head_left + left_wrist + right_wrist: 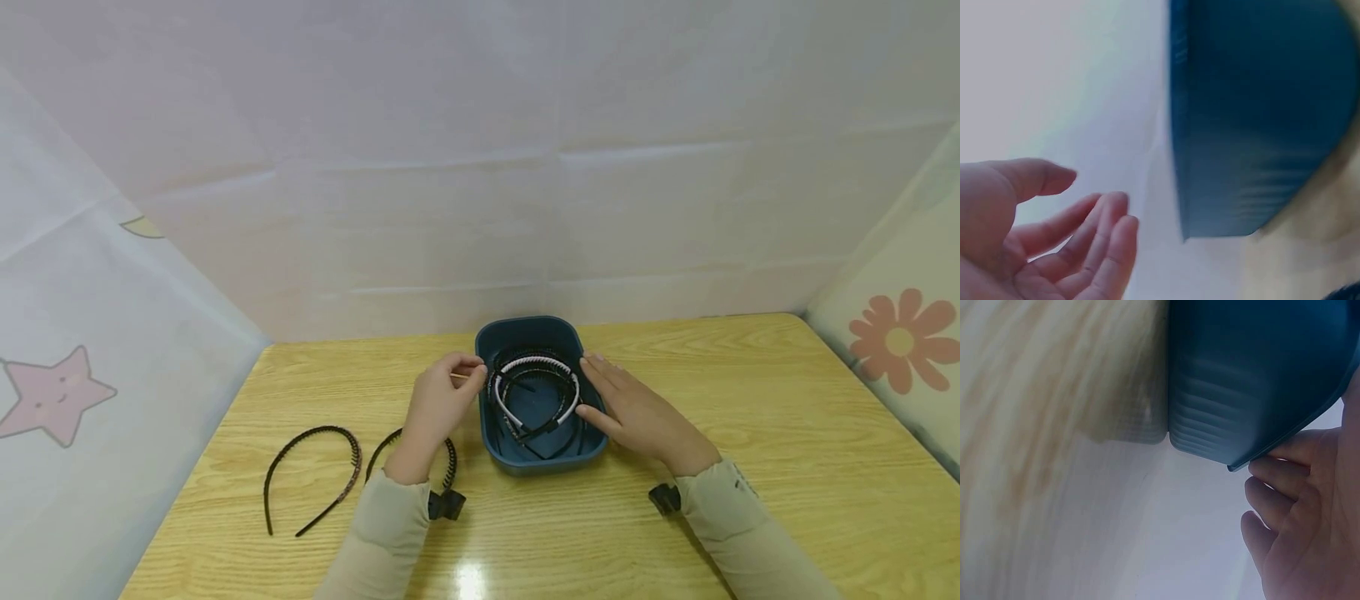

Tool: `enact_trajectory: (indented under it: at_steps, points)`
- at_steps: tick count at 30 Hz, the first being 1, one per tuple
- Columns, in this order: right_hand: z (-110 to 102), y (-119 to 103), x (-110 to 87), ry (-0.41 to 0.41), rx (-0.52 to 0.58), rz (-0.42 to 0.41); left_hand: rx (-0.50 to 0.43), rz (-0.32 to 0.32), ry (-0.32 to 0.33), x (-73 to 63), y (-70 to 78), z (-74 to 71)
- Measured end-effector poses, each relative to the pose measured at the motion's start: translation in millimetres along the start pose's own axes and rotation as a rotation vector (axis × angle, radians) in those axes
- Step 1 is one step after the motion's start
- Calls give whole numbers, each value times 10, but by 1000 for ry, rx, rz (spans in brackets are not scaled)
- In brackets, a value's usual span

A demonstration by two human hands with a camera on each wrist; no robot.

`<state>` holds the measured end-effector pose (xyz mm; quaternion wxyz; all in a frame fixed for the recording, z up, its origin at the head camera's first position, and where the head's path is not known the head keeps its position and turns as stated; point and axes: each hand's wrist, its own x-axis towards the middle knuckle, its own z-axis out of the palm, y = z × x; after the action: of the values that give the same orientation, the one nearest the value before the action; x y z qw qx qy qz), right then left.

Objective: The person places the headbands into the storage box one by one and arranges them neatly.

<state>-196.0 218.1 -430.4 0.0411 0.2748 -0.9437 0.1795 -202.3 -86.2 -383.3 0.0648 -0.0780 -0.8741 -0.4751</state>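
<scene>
A dark blue plastic bin [542,467] stands on the table with several hairbands inside, most of them black. On top lies a white hairband [537,359] with dark ends. My left hand [442,396] is beside the bin's left rim; in the left wrist view its fingers [1100,234] are loosely bent with nothing between them, apart from the bin wall. At the right rim rests my right hand [637,410], fingers extended along the edge and thumb at the rim near the white hairband. The right wrist view shows its fingertips at the bin's rim [1244,464].
To the left, a black toothed hairband [281,454] lies on the wooden table [750,400]. Another black hairband [452,462] is partly hidden under my left forearm. A pale cloth backdrop [450,208] rises behind the table, with printed cloth at both sides.
</scene>
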Motion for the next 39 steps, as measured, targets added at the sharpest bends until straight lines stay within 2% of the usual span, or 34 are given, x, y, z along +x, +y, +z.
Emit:
enact_trajectory:
  at_steps: [6,13,18,25,30,39]
  points:
    - [-13,-16,-3,-2,5,5,133,-10,-71,0,-15,-222]
    - [-14,-16,-3,-9,7,7,343,-46,-168,8,-181,-485]
    - [-15,-20,0,-5,11,4,436,-78,-229,9,-301,-625]
    - [-18,-28,-1,0,6,0,463,-161,-318,-2,-448,-695]
    - [-11,-22,-5,-1,7,1,455,-184,-377,14,-543,-686]
    - [-2,-25,2,-6,16,5,443,-219,-412,9,-658,-669]
